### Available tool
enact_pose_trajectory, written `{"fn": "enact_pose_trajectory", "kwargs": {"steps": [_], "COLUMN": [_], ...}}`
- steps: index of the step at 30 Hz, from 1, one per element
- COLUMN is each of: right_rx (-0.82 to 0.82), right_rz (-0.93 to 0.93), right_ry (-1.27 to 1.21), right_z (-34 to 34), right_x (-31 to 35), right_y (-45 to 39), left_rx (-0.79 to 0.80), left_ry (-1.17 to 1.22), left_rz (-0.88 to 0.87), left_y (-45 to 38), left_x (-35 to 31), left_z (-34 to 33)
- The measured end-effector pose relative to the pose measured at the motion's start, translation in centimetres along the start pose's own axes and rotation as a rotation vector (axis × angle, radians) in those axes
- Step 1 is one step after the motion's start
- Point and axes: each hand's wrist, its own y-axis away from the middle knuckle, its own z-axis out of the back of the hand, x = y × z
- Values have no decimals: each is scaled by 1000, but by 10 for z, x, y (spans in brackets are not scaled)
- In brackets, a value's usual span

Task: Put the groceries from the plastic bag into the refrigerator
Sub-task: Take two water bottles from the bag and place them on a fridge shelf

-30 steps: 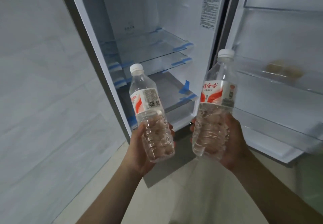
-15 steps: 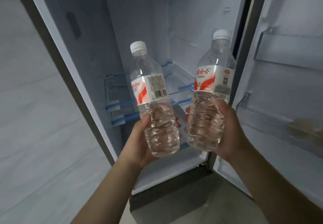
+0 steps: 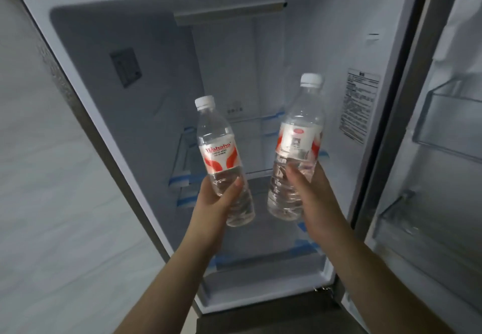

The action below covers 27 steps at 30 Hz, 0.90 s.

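Two clear water bottles with white caps and red-and-white labels are held upright in front of the open refrigerator [image 3: 99, 114]. My left hand [image 3: 211, 203] grips the lower half of the left bottle [image 3: 219, 156]. My right hand [image 3: 310, 198] grips the lower half of the right bottle [image 3: 297, 145], which is a little higher and further in. Both bottles are at the mouth of the fridge compartment, above its glass shelves [image 3: 258, 174]. No plastic bag is in view.
The fridge door [image 3: 448, 166] stands open at the right, with clear door bins [image 3: 448, 114] on its inner side. Blue tape strips mark the shelf edges. A grey tiled wall [image 3: 52, 177] fills the left. A closed lower drawer front [image 3: 260, 320] sits below the compartment.
The view has tilted upward, so the fridge's top now shows. Both hands have carried the bottles forward toward the compartment, and the bottles have turned, showing other label faces.
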Motion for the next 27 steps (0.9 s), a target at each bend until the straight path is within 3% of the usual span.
{"fn": "enact_pose_trajectory", "kwargs": {"steps": [6,14,18,27], "right_rx": [-67,-186,-244,-238], "right_rz": [48,161,230,62], "right_ry": [204,319,490,354], "right_z": [-17,-56,-57,-47], "right_x": [-24,-35,-45,-56], "right_y": [-35,-93,-123,-182], "left_rx": [-95,-167,-215,-243], "left_ry": [-215,-235,-198,-180], "left_rz": [-62,-101,-60,-39], "left_y": [-31,-104,-140,-194], "left_x": [4,9,17,31], "left_z": [21,35,40,26]}}
